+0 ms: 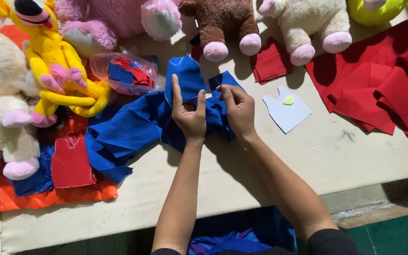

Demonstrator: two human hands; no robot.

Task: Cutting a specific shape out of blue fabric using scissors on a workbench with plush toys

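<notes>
Table: cream top, scuffed, fills most of the view, front edge near the bottom

Toys along the far edge and left side: cream plush at left, yellow plush beside it, pink plush, brown plush, second cream plush, green plush at top right

Red felt: stack of overlapping cut pieces at right, a smaller folded stack below the brown plush's feet

Orange cloth at bottom left, with a red vest-shaped cutout lying on it

Blue cloth: saturated royal blue, thin woven fabric, crumpled in long folds, runs from the left-centre of the table up to the hands; upper end lifted and creased, one flap standing up above the left thumb

Bag: clear plastic, holds red and blue scraps, sits just beyond the blue cloth

Pattern: pale vest-shaped card right of the hands, small green chip on top

Left hand: palm down on the blue cloth, forefinger straight up along the fold, thumb out, cloth nipped between them

Right hand: fingers curled, thumb and forefinger pinching the cloth's edge just beside the left hand; the two hands nearly touch
</notes>
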